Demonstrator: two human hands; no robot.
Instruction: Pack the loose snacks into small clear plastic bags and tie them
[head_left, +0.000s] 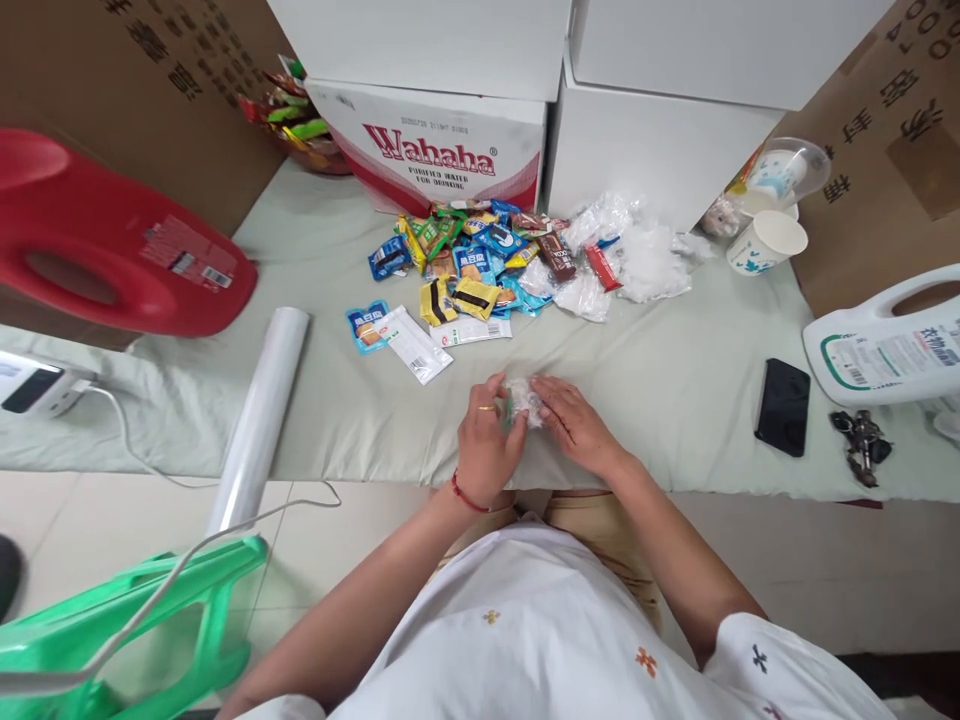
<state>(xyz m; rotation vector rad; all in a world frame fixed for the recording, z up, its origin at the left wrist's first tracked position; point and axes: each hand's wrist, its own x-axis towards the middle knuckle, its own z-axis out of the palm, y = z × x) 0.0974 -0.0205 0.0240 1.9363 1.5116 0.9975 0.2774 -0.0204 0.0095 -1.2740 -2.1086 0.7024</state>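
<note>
Near the front edge of the cloth-covered table, a small crinkled clear plastic packet [525,401] with a bit of green on its left side sits between my hands. My left hand [486,438] curls its fingers and thumb around the packet's left side. From the right, my right hand [576,422] presses its fingers, held close together, against the packet. What is inside the packet is too small to make out. Just beyond lie white snack sachets [416,345], a blue snack sachet [367,327] and a heap of colourful small snack packs [472,262].
Crumpled clear plastic [649,262] lies beside the heap, before white boxes [660,140]. Paper cups [766,243], a black phone [783,407], keys [862,447] and a white jug [892,345] stand right. Left are a red jug [150,250] and a plastic film roll [264,410].
</note>
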